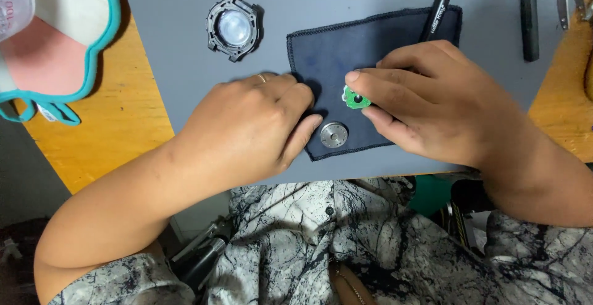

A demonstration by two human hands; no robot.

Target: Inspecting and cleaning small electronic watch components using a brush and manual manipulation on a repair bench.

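Closest to me, my left hand [253, 126] lies knuckles-up on the near left corner of the dark blue cloth [370, 45], fingers curled loosely; whether anything sits under the palm I cannot tell, so call it resting, not gripping anything I can see. Just beside its fingertips a small round metal disc [333, 135] lies flat on the cloth, touched by neither hand.

A little further, my right hand [426, 104] pinches a small green circuit part [356, 98] between thumb and forefinger, right over the middle of the cloth, low to it or on it. A black pen-like tool [436, 16] runs out from behind that hand toward the cloth's far edge; it looks tucked along the fingers, but I cannot be sure it is held.

Beyond, on the grey mat [179, 45], the black watch case [233, 25] sits well apart, empty of its insides, crystal showing.

So my reading: the case is opened and stripped, parts are laid out, and the green piece is in hand; nothing is back in the case yet.
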